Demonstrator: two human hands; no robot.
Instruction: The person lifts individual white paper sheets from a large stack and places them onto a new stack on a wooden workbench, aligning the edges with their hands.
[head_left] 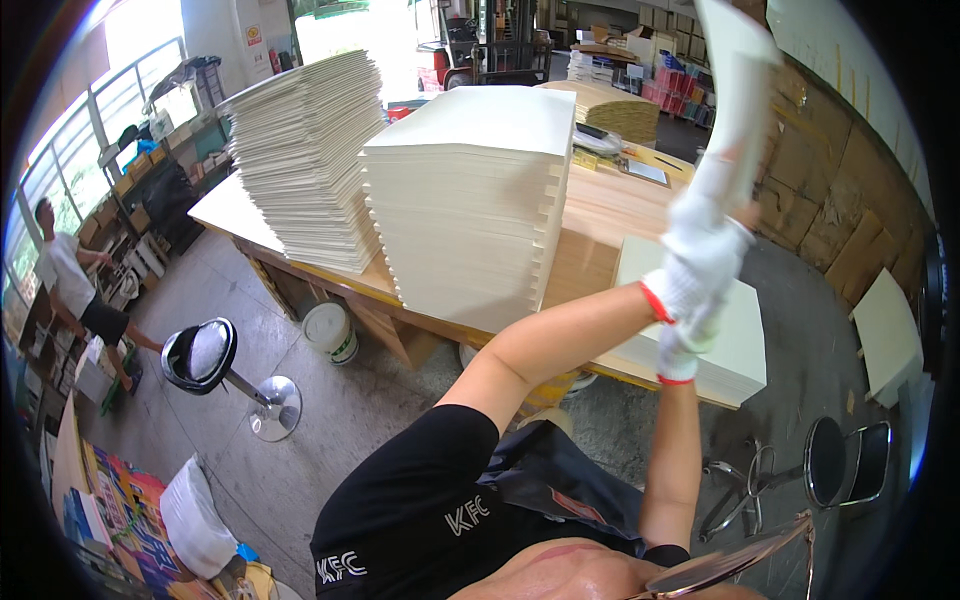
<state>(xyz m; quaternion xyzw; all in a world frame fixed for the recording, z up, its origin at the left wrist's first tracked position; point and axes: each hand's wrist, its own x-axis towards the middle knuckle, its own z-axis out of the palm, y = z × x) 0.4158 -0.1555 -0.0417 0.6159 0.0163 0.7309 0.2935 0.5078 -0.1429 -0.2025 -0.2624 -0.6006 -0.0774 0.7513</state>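
Curving white sheet (pixel 740 95), blurred edges

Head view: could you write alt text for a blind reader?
The person's gloved left hand and right hand overlap in view, apparently holding up a blurred, curved white sheet by a wooden table. On it stand a low stack of pale sheets, a tall block-like stack and a ragged stack.

Blown-out daylight from windows (pixel 125 100) and doorway (pixel 345 30), fisheye-bent rim, motion-blurred hands (pixel 700 250).

Head-worn fisheye view, facing forward and down, near the table (pixel 587 262)
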